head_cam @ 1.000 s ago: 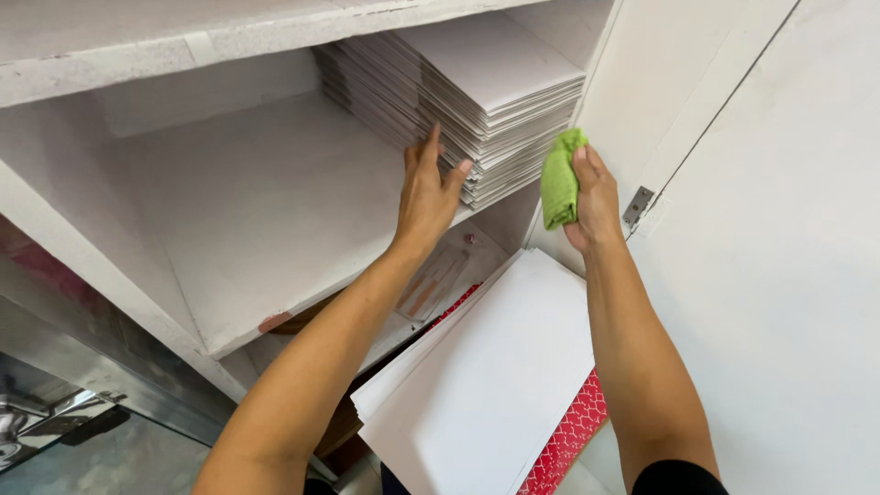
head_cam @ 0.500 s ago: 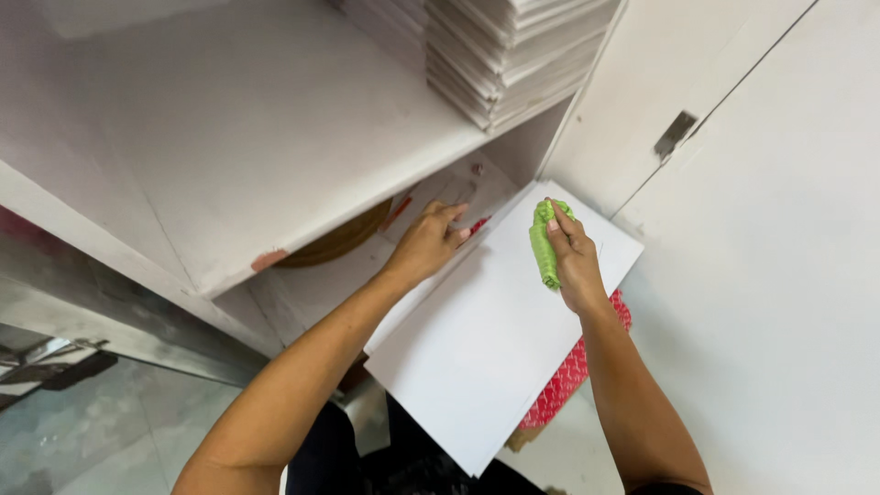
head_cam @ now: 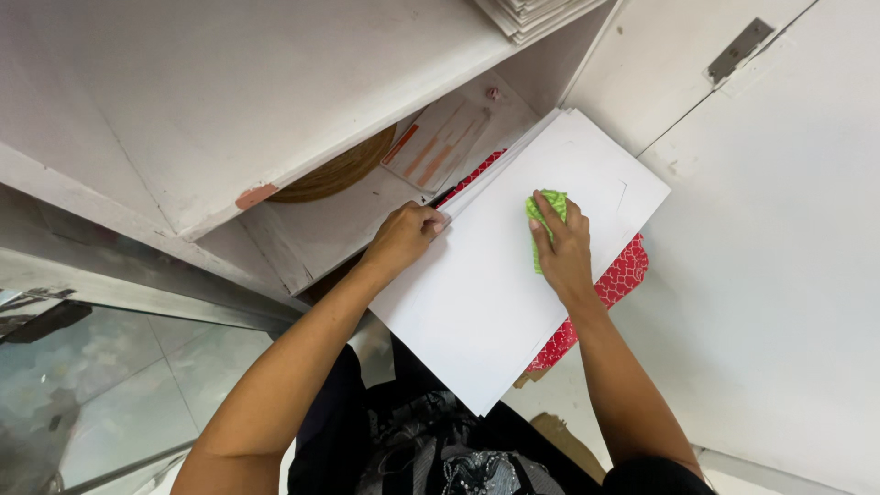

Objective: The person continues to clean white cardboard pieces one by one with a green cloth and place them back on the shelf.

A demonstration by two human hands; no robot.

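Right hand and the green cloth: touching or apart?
Touching. The head view shows the right hand pressing the green cloth flat onto the white board, fingers lying over it with no gap.

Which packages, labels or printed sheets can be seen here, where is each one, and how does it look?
Printed sheet: flat on the lower shelf, behind the left hand; white rectangle with orange bars and stripes.
Red patterned packet: under the white boards, beside the right hand; red with a white scale-like pattern.
No signs or screens are in view.
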